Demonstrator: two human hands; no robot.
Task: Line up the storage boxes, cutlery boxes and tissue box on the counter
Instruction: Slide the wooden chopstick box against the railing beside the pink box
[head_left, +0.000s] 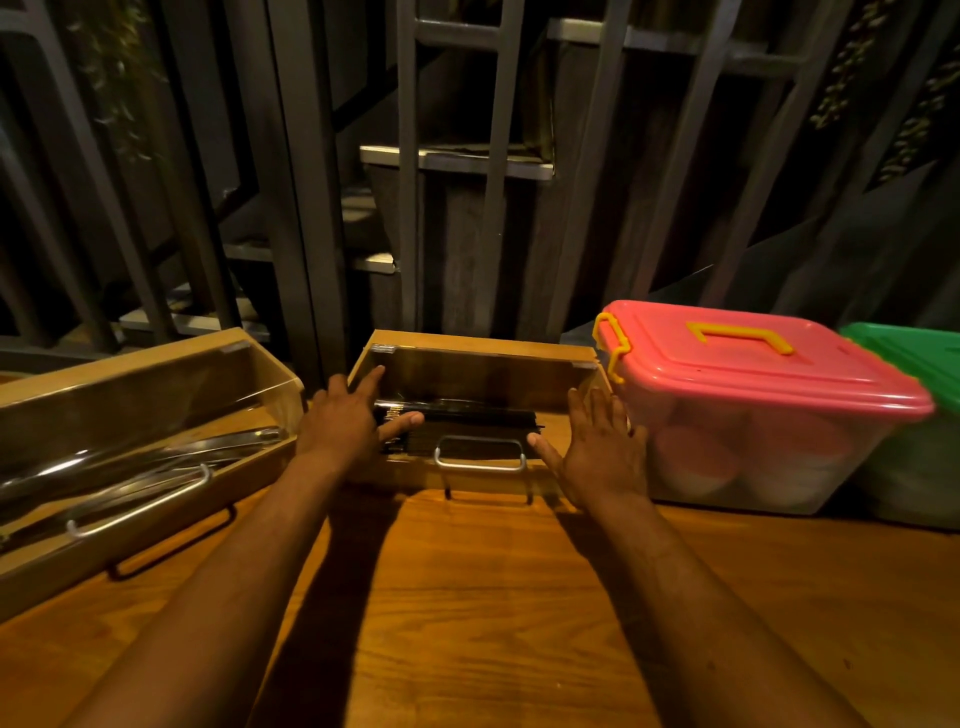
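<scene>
A wooden cutlery box (483, 347) with a clear lid, a metal handle and dark chopsticks inside stands at the back middle of the wooden counter (467, 597). My left hand (345, 423) rests flat against its left end, fingers spread. My right hand (597, 452) is flat at its right end, between it and a clear storage box with a pink lid (753, 374). A green-lidded storage box (919, 358) stands right of the pink one. A second wooden cutlery box (130, 457) holding metal utensils sits angled at the left. No tissue box is in view.
Dark metal bars and stair steps (457, 161) rise right behind the counter's back edge. Bare wooden counter surface lies in front of the boxes, under my forearms.
</scene>
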